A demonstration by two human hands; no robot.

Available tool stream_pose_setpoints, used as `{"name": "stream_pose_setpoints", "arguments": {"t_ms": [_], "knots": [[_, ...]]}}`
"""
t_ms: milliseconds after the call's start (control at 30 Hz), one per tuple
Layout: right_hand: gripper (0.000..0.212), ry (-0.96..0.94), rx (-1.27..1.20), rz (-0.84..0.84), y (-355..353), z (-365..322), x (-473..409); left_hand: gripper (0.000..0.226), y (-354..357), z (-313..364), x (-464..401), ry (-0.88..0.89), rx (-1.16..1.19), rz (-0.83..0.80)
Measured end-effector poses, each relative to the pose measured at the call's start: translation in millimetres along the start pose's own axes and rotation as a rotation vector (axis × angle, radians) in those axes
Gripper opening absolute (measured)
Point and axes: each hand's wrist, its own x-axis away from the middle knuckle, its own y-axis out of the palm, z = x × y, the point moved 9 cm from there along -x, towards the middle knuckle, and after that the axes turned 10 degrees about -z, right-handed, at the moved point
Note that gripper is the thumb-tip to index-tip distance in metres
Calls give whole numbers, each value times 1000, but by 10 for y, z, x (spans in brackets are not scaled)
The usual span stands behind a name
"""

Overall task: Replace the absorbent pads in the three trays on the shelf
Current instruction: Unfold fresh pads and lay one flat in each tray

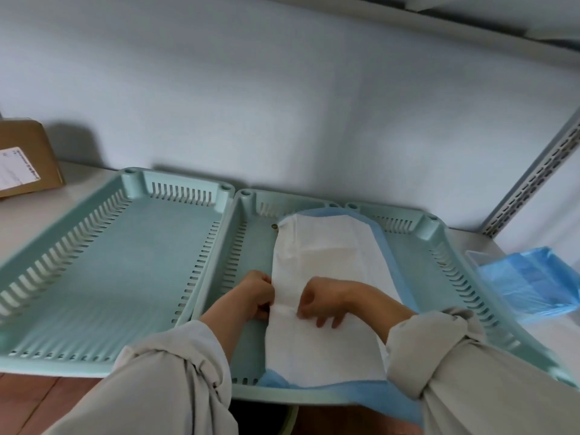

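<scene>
Three pale green slotted trays stand side by side on the shelf: the left tray [72,246], the middle tray [248,246] and the right tray [439,255]. A white absorbent pad [323,255] with a blue backing lies partly folded over the middle tray and the edge of the right one. My left hand [254,293] pinches the pad's left fold. My right hand [323,301] pinches the pad close beside it, fingers curled on the white layer. The left tray holds no pad. The right tray's floor is mostly hidden by the pad and my arm.
A clear container with a pack of blue pads [530,281] sits on the shelf to the right of the trays. A brown cardboard box [25,158] stands at the far left. A slotted metal upright [533,177] rises at the right, with the wall behind.
</scene>
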Motion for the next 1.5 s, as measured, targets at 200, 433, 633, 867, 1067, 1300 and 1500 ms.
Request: {"name": "stream_pose_setpoints", "arguments": {"t_ms": [200, 433, 633, 867, 1067, 1300, 1500], "knots": [[49, -71, 164, 275, -524, -190, -182, 10, -17, 77, -97, 45, 92, -31], [42, -96, -144, 318, -543, -184, -252, 38, 33, 244, -126, 150, 215, -111], [41, 37, -325, 645, -876, 96, 120, 42, 415, 569, 156, 233, 19, -341], [26, 23, 57, 671, -756, -65, 447, 43, -73, 1022, 353, 460, 69, 59], [31, 0, 230, 647, -693, -333, 602, 58, 45, 1766, 512, 628, -374, 182], [21, -45, 226, 650, -656, -427, 611, 20, 90, 2203, 691, 670, -662, 394], [24, -34, 127, 606, -620, -347, 549, 15, -122, 2362, 792, 747, -252, 498]]}}
